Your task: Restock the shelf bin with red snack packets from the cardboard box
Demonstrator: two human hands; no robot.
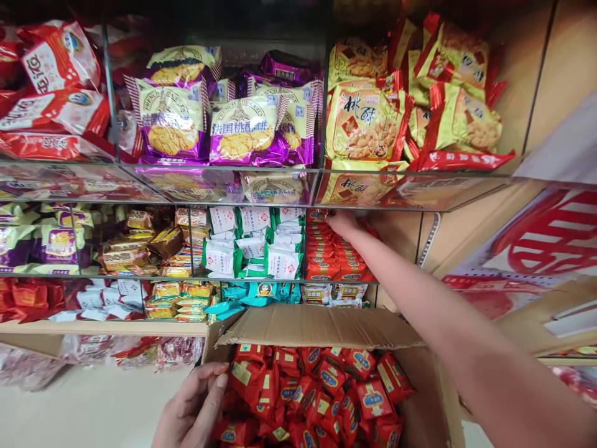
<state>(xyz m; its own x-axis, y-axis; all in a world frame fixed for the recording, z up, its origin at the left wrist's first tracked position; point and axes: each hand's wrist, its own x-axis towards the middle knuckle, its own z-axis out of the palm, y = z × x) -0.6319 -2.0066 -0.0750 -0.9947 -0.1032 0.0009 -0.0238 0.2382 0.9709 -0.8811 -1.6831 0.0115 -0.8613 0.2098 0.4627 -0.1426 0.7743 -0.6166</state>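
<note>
My right hand (344, 223) reaches into a shelf compartment stacked with small red snack packets (321, 249). It is over the top of the stack towards the back, fingers bent, and I cannot make out what they grip. Below, an open cardboard box (321, 326) is full of loose red snack packets (333, 376) with blue and yellow labels. My left hand (198, 401) is at the box's left side, next to the packets. Its thumb and fingertips are drawn together; whether something thin is between them does not show.
Clear dividers split the shelves. White-and-green packets (252, 246) fill the compartment to the left, teal packets (263, 292) lie below. A clear shelf lip (261, 186) overhangs my right hand, under purple biscuit packs (172, 118) and yellow-and-red packs (368, 121). A wooden panel (401, 236) stands right.
</note>
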